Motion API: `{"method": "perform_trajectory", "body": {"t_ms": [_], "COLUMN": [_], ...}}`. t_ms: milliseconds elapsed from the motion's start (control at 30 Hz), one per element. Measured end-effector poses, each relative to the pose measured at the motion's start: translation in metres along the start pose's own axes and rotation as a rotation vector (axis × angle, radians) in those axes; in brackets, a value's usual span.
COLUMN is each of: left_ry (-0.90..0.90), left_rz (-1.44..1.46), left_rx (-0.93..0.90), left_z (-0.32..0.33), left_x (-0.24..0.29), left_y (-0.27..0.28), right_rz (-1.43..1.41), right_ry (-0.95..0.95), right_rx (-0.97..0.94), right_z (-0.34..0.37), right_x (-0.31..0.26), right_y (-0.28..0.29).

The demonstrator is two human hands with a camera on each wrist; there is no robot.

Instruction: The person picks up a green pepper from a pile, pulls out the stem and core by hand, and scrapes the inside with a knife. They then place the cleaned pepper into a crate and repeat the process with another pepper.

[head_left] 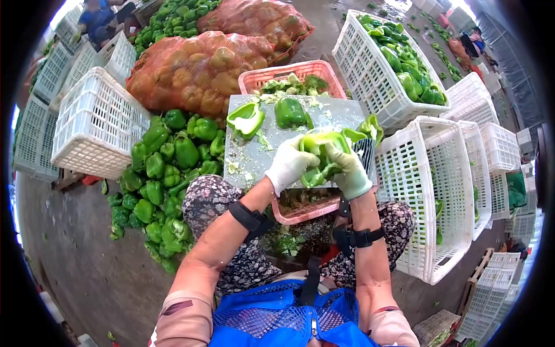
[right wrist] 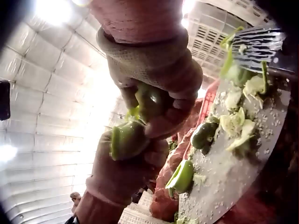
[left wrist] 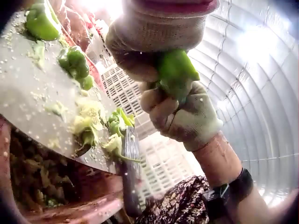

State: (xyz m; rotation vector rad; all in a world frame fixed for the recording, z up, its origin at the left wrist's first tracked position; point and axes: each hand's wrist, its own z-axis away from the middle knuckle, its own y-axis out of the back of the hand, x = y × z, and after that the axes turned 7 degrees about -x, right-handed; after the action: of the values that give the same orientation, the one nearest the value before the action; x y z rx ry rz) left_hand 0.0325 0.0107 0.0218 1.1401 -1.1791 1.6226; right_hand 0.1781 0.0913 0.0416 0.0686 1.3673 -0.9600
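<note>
White knitted gloves [head_left: 285, 169] are worn on the left hand [head_left: 292, 163] and right hand [head_left: 350, 172]. A black strap [head_left: 245, 216] is fastened round each forearm, with a dark fitting attached. The pale pink sleeves [head_left: 186, 319] are marked in dark red. A blue vest [head_left: 245, 299] is worn — mesh-panelled, closed by a zip [head_left: 314, 326] — above black trousers [head_left: 209, 203] printed with pale flowers.

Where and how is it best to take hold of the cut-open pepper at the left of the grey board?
I would grip the cut-open pepper by its opposite outer walls, with the left hand once it releases the held pepper, coming from the near side: the pale hollow faces largely up, and only small scraps lie on the board there.
</note>
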Motion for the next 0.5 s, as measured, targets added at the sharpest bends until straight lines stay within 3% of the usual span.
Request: {"method": "perform_trajectory", "body": {"t_ms": [67, 100, 200, 233, 367, 433, 467, 500], "left_ry": [0.035, 0.022, 0.056, 0.064, 0.147, 0.115, 0.099, 0.082], "left_rz": [0.012, 0.021, 0.240, 0.222, 0.340, 0.565, 0.676, 0.673], "left_rx": [-0.055, -0.064, -0.153, -0.152, -0.199, -0.383, -0.480, -0.349], "left_z": [0.004, 0.005, 0.007, 0.008, 0.003, 0.005, 0.004, 0.011], "left_x": [0.005, 0.003, 0.002, 0.006, 0.004, 0.004, 0.006, 0.023], "left_y": [-0.002, -0.002, -0.001, -0.004, 0.006, 0.014, 0.016, 0.010], "right_rz": [-0.189, -0.281, -0.315, -0.479, -0.385, -0.334, -0.500, -0.419], "right_ry": [-0.097, -0.108, -0.147, -0.189, -0.069, -0.007, -0.007, 0.040], "right_rx": [-0.035, 0.133, -0.047, -0.089, 0.034, 0.066, 0.013, 0.088], "right_z": [0.000, 0.001, 0.006, 0.006, 0.012, 0.017, 0.011, 0.015], "right_x": [0.008, 0.005, 0.015, 0.022, 0.026, 0.018, 0.024, 0.015], "right_y": [0.013, -0.004, 0.018, 0.020, 0.013, 0.018, 0.044, 0.042]}}
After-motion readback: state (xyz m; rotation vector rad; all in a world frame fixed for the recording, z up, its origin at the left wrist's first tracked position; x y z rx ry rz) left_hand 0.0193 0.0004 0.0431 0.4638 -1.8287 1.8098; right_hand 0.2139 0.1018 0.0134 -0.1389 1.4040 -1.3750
